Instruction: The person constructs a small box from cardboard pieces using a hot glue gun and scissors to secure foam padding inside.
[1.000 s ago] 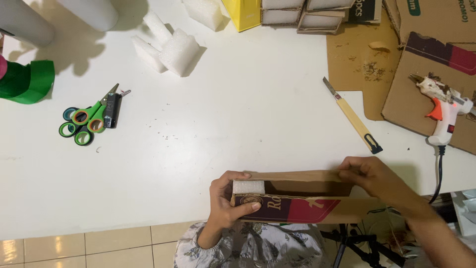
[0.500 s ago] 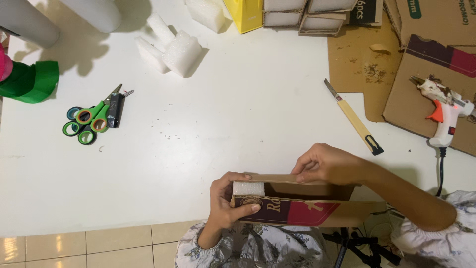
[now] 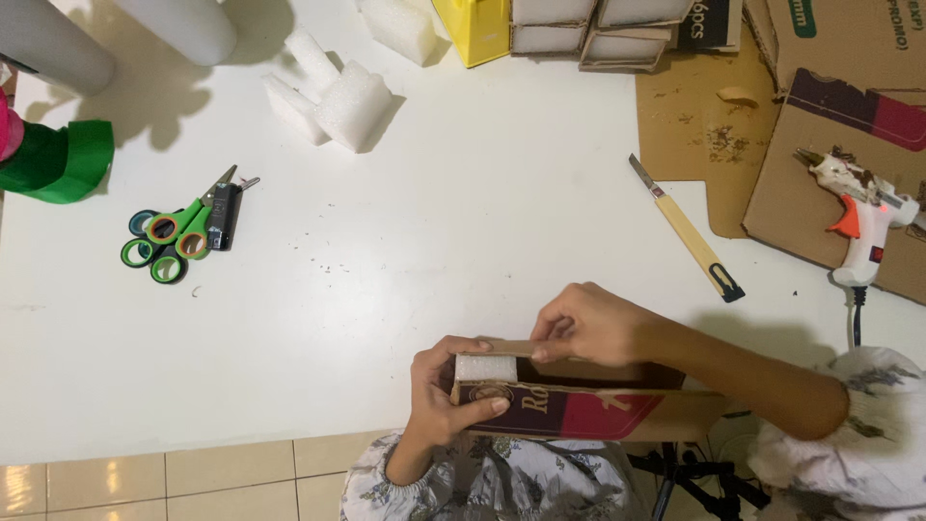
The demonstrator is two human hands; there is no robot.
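Right hand (image 3: pixel 590 323) slid leftward, box (image 3: pixel 579 405) overhanging table edge (image 3: pixel 241 439)

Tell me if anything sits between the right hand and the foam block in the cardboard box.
Nothing visible does. The right hand rests on the box rim right beside the foam block; the left hand grips the box's end.

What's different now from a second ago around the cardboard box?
The right hand has slid left along the top edge of the cardboard box, from its right end to just beside the white foam block at the left end, fingers pinching the edge there. The left hand keeps gripping the box's left end. Scissors, utility knife and glue gun have not moved.
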